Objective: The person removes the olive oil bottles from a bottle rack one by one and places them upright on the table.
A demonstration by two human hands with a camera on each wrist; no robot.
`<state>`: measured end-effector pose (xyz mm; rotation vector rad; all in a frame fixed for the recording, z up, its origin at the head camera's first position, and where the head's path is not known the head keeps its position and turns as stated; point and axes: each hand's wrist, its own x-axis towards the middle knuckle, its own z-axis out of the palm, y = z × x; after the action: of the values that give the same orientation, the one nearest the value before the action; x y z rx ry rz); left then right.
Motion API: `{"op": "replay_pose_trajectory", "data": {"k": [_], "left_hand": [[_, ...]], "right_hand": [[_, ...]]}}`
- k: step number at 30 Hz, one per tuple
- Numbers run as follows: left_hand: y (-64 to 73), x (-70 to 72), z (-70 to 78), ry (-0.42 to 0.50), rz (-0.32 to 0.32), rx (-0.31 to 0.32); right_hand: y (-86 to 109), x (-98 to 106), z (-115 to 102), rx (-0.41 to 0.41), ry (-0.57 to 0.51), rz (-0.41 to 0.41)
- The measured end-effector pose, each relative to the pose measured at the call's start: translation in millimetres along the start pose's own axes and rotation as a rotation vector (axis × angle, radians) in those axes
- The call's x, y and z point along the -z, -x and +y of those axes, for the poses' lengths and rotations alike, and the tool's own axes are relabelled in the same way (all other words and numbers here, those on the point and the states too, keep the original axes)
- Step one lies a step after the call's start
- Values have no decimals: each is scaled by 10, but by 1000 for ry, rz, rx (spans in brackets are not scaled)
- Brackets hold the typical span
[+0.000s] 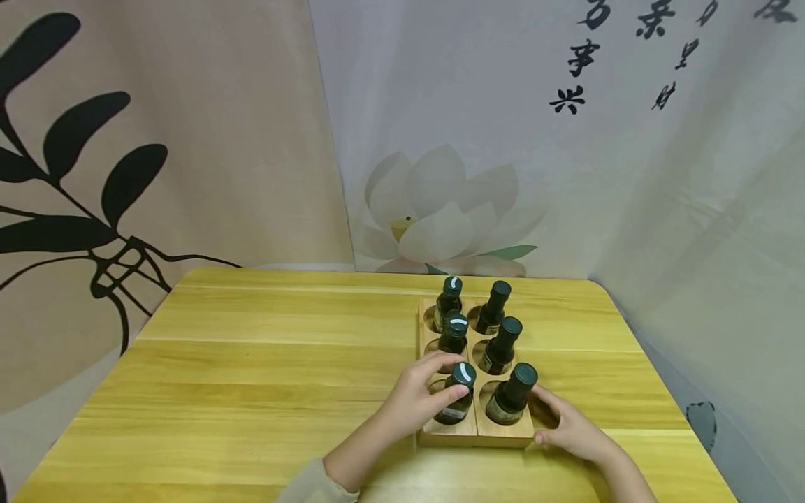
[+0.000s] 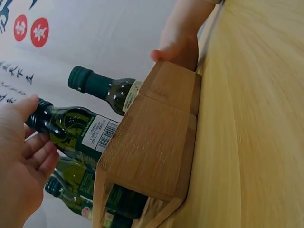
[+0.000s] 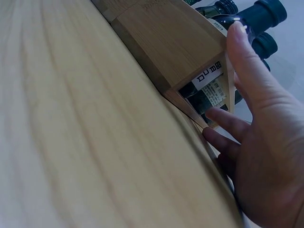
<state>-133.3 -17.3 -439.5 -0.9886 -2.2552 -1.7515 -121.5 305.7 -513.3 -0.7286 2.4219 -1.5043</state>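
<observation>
Left side: small dark green glass bottle, dark round cap with a white mark [image 2: 73, 126], sits in the front-left hole of a pale wooden six-hole rack [image 1: 448, 432] with a seam down its middle. Work in hand looks like handling this bottle by its top; best kept in line with its hole, no sideways pull that might scrape the rim or knock the bottle behind. Steady the rack from the right, clear of the dark-capped green glass bottle in the front-right hole [image 1: 513, 392].

Fingers. Left hand [image 1: 411, 395]: thumb and forefinger pinch the cap from either side, gap only cap-wide; other fingers curl behind the neck. Right hand [image 1: 571, 429]: loosely spread, gripping no bottle; thumb by the rack's front-right corner, fingers along its right end. How firmly it presses, cannot tell.
</observation>
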Motion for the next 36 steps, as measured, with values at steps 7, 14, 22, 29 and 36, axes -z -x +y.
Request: {"op": "replay_pose_trajectory", "data": {"k": [7,14,22,29,36], "left_hand": [[-22,-29,14,61,5,19],[-40,-33,52,65,9,20],[-64,50,147,64,45,-44],[-81,164,275,36,103,-78],[-132,299,393,24,156,-105]], "right_hand": [[11,6,19,-15,-7,-3],[14,9,4,-22,5,2],[-2,4,-18,3,-3,2],[-23,0,-27,27,-13,-1],[-4,-1,-25,25,-8,6]]}}
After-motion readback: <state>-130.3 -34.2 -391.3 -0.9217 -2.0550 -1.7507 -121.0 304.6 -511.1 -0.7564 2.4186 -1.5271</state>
